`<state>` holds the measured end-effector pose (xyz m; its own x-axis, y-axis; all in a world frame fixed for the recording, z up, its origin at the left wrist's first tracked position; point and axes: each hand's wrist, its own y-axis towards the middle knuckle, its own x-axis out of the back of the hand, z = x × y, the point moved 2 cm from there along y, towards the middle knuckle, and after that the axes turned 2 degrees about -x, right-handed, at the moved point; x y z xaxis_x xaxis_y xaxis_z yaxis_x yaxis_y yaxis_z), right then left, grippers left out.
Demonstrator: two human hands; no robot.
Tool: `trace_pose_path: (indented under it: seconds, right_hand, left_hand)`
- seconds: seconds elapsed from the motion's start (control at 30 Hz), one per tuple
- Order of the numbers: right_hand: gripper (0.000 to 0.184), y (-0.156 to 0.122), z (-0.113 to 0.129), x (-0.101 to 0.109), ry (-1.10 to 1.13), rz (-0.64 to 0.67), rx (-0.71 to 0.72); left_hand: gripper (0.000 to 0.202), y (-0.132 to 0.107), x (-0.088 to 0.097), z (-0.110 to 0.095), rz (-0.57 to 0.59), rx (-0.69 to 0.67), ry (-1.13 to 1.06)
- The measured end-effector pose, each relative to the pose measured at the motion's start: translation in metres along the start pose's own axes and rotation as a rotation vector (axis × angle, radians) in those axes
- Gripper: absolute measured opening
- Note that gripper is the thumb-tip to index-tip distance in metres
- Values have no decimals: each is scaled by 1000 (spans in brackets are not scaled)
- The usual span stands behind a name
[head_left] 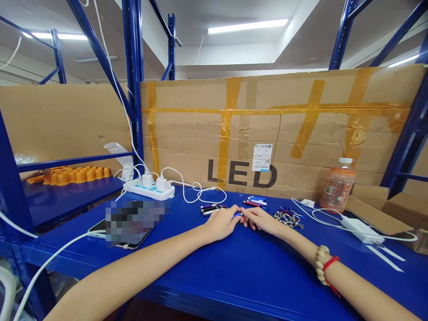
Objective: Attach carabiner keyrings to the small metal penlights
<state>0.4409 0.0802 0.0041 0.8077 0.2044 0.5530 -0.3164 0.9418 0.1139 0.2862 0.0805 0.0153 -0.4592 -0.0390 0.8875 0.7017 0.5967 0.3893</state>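
Both my hands rest on the blue table (234, 267), fingertips meeting at its middle. My left hand (222, 222) is curled, and a small blue pen-like stick (238, 214) pokes out from its fingers. My right hand (261, 218) pinches the other end of that same stick. A bead bracelet and red cord (324, 264) circle my right wrist. Just behind my left hand lie a few dark and silver pen-like sticks (211, 208). Behind my right hand lie several red and blue ones (256, 201). A heap of metal key clips (288, 217) sits to the right.
A white power strip (151, 189) with chargers and cables stands at the back left, a phone (129, 232) nearer me. An orange drink bottle (337, 186), a white adapter (360, 228) and a taped cardboard wall marked LED (242, 174) line the back. Orange caps (75, 174) fill the left shelf.
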Motion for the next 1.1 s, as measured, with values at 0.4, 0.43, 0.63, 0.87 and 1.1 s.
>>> trace_pose_path:
  seconds: [0.4,0.43,0.63,0.87,1.1]
  right_hand:
    - [51,0,-2,1,-37,23,47]
    - [50,0,-2,1,-38,26,46]
    - [48,1,-3,2,-42,31,45]
    - [49,1,-3,2,-23,13,29]
    - [52,-1,-1,3,33,-27,-11]
  left_hand:
    - [26,1,-2,1,-4,4,23]
    - [27,1,-2,2,-5,4,30]
    - [27,1,-1,2,0,4,32]
    - [27,1,-1,2,11,7,17]
    - [29,1,1,-1,18,6,-88]
